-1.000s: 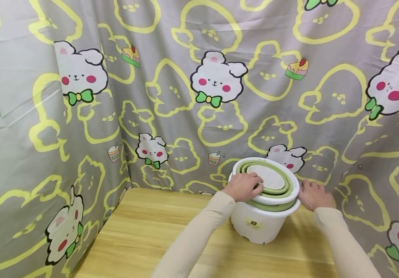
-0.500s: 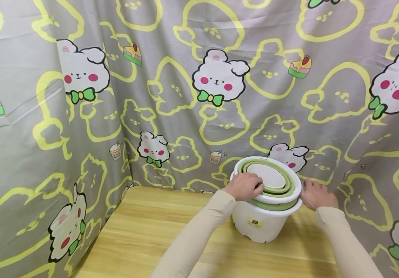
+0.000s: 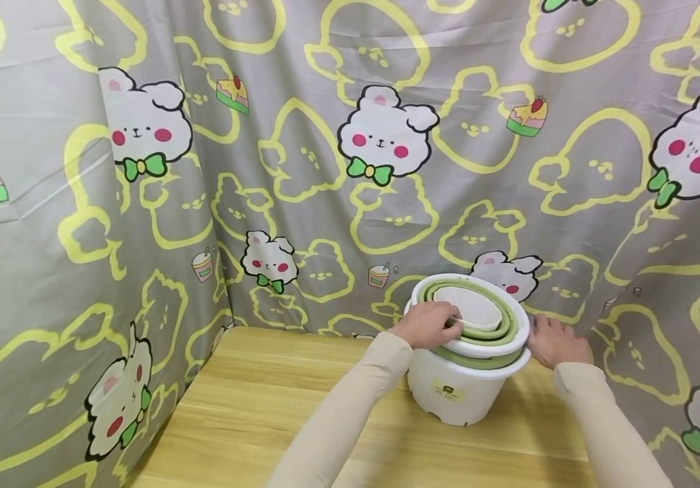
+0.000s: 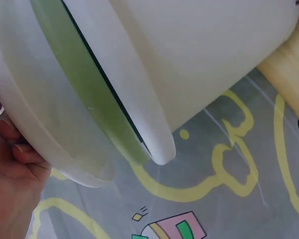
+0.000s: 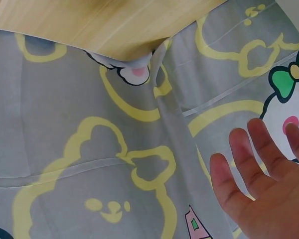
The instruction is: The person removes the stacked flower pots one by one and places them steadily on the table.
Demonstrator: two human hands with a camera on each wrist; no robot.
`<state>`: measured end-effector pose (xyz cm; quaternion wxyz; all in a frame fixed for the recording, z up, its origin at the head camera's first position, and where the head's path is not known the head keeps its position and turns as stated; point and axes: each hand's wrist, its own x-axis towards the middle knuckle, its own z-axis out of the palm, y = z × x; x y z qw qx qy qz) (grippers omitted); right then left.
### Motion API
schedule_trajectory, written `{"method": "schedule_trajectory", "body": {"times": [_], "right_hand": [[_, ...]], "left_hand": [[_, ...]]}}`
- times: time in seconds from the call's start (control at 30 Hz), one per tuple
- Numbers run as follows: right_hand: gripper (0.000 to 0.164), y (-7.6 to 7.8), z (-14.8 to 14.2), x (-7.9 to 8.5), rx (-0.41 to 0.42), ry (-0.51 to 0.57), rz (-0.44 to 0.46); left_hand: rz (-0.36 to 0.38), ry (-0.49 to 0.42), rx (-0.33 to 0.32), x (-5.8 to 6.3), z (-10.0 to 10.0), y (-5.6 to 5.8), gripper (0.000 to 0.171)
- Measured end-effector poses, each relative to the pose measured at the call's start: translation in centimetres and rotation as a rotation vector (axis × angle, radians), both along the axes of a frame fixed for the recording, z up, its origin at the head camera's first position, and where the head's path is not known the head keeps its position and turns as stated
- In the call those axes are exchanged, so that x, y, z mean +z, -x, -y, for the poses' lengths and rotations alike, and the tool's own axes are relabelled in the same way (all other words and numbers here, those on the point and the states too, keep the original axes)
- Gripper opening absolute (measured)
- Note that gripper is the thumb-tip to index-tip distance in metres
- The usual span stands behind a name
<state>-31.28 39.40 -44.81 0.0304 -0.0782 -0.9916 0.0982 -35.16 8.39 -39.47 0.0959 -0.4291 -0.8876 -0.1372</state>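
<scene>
A white bucket (image 3: 468, 396) with a small yellow label stands upright on the table. Tilted in its mouth sits a folding basin (image 3: 471, 310) with a white rim, green collapsible rings and a white centre. My left hand (image 3: 427, 325) grips the basin's near left rim, fingers curled over the edge; in the left wrist view the hand (image 4: 17, 167) shows at that rim. My right hand (image 3: 560, 342) is at the basin's right side, close to the rim. In the right wrist view its fingers (image 5: 239, 154) are extended and loosely bent, with nothing between them.
The wooden table (image 3: 289, 400) stretches left and in front of the bucket. A grey curtain (image 3: 301, 224) with yellow outlines and rabbit faces hangs close behind the table and along its left and right sides.
The head view has shifted very slightly. Both hands, the basin and the bucket keep nearly the same positions, with only a small movement of the left fingers at the rim.
</scene>
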Motion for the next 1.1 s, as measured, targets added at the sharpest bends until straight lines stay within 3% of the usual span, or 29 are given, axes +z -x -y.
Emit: {"method": "schedule_trajectory", "body": {"times": [0.43,0.6,0.87,1.1], "right_hand": [[0.077,-0.3,0.2,0.0,0.008,0.004,0.004],[0.075,-0.2,0.2,0.0,0.011,-0.007,-0.006],[0.075,-0.2,0.3,0.0,0.008,-0.019,0.01],[0.072,-0.2,0.3,0.3,-0.007,-0.016,0.025]], "left_hand": [[0.151,-0.214,0.048,-0.1,0.5,0.4,0.021],[0.207,-0.249,0.011,0.7,0.8,0.4,0.019],[0.128,-0.192,-0.071,1.3,0.7,0.6,0.015],[0.019,-0.157,-0.064,2.0,0.2,0.0,0.013]]}}
